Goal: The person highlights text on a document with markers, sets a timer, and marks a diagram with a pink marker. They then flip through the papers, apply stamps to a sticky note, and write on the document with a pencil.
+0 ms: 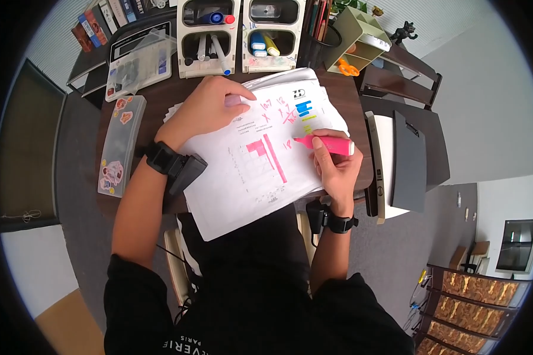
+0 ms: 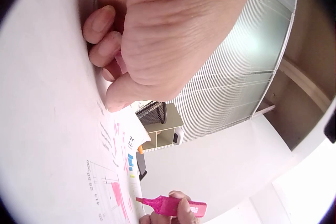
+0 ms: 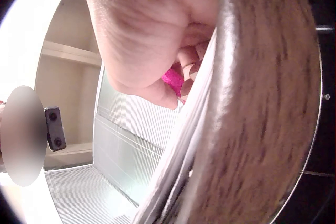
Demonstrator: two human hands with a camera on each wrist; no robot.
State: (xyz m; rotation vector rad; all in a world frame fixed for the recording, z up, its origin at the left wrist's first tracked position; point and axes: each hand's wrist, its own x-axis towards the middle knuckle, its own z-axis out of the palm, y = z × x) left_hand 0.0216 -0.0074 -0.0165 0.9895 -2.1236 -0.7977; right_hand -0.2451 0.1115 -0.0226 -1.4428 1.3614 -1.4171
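1. The left hand (image 1: 210, 106) is resting on the upper-left part of a loose stack of white printed papers (image 1: 219, 195). Its fingers are curling in and pinching a small pale-pink item (image 1: 233, 101) (mostly hidden, so its kind is hard to tell).
2. The right hand (image 1: 339, 171) is holding a bright pink plastic highlighter (image 1: 333, 145), its fingers and thumb pinching the barrel. The tip is pointing left, close beside a pink handwritten number; whether it is touching the sheet, I cannot tell.
3. The top sheet is showing a pink block and a long pink stroke over its printed grid, pink handwritten figures, and blue and yellow marks near its right side.
4. The stack is lying on a dark brown wooden bench (image 1: 157, 97), its near corner extending past the edge towards the person's lap.
5. A translucent plastic case with stickers (image 1: 124, 145) is lying left of the papers. Two white plastic organisers (image 1: 208, 28) are standing beyond them, holding markers, and orange-handled scissors (image 1: 348, 68) are sitting at a pale green shelf unit (image 1: 352, 29).
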